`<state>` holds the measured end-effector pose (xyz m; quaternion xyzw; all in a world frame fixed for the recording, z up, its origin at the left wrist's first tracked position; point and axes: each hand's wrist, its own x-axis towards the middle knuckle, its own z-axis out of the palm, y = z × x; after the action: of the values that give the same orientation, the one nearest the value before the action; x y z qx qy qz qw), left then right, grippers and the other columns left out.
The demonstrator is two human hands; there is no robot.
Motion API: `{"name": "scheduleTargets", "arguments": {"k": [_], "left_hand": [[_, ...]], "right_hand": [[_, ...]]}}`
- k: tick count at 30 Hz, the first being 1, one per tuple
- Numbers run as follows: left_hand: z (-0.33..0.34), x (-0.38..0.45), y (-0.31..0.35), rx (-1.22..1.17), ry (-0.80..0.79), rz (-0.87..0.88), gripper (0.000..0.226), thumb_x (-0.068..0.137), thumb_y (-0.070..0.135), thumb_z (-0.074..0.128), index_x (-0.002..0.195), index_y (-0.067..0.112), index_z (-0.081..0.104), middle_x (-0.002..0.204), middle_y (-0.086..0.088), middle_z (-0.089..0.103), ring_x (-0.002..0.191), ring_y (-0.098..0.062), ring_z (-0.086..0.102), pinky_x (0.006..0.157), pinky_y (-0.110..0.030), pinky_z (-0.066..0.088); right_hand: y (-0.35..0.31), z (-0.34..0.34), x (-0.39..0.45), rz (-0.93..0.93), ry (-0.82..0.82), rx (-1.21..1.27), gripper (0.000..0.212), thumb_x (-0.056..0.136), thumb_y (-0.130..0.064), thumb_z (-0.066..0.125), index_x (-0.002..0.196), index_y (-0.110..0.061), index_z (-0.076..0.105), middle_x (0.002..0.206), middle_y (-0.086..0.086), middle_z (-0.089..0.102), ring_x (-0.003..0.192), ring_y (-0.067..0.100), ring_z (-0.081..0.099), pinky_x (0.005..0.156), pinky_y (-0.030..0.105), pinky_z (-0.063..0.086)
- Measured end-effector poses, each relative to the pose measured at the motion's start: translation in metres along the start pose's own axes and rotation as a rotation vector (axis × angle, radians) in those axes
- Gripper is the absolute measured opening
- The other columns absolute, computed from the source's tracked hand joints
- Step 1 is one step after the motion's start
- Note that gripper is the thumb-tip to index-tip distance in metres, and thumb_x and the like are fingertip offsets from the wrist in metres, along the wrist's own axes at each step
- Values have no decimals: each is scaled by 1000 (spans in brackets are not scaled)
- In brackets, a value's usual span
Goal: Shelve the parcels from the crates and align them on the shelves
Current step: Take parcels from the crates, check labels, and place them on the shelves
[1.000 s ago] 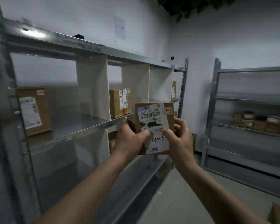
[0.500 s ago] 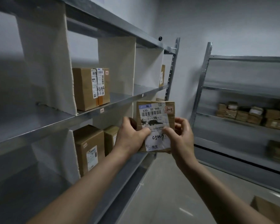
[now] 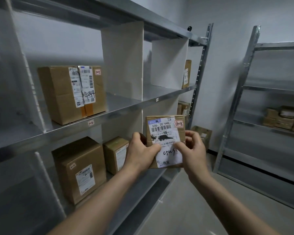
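Item: small flat brown cardboard parcel with white shipping label (image 3: pixel 165 141), upright at frame centre, label facing the camera, clear of every shelf. Left hand (image 3: pixel 141 150) pinches its 9 o'clock edge; right hand (image 3: pixel 192 150) pinches its 3 o'clock edge, thumbs on the label. Grey metal shelving unit (image 3: pixel 126 107) at 9 o'clock carries large taped brown cardboard box (image 3: pixel 71 94). Risk, as judged: red handwritten corner tag misread, parcel shelved in the wrong bay; thin parcel tipping over once released.
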<state>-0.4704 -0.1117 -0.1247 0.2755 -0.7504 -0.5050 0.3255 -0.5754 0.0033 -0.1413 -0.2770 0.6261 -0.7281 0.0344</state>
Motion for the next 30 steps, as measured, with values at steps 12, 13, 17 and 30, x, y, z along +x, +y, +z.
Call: {"name": "scheduleTargets", "arguments": {"k": [12,13,17,30], "left_hand": [[112,87,-9,42,132,-114,41,66,29,71,94,14,47,96,-3,66,88,-19,64,69,-34,51],[117,96,-13,53,143,-118,37,71,24,73,95,13,47,97,-4,65,88,-19,63,67,-31,49],[134,137,-30,67,177,-146,34,76,20,73,97,13,47,96,0,65,86,-15,61,62,-28,43],[181,268,-114,0,128,-260,55,68,20,73,116,23,47,102,7,63,91,-11,64,79,-31,51]], "right_hand": [[69,-60,135,72,-222,-90,47,78,-8,72,120,-25,60,110,-7,73,101,9,69,88,37,58],[74,-61,145,81,-241,-96,47,78,-9,71,119,-28,61,110,-8,73,101,9,70,88,37,58],[97,-55,190,118,-307,-106,46,81,-2,70,118,-27,60,109,-8,74,99,8,70,86,35,59],[197,-24,316,340,-450,-246,55,66,-4,78,112,-25,56,107,2,72,99,19,71,89,47,59]]}}
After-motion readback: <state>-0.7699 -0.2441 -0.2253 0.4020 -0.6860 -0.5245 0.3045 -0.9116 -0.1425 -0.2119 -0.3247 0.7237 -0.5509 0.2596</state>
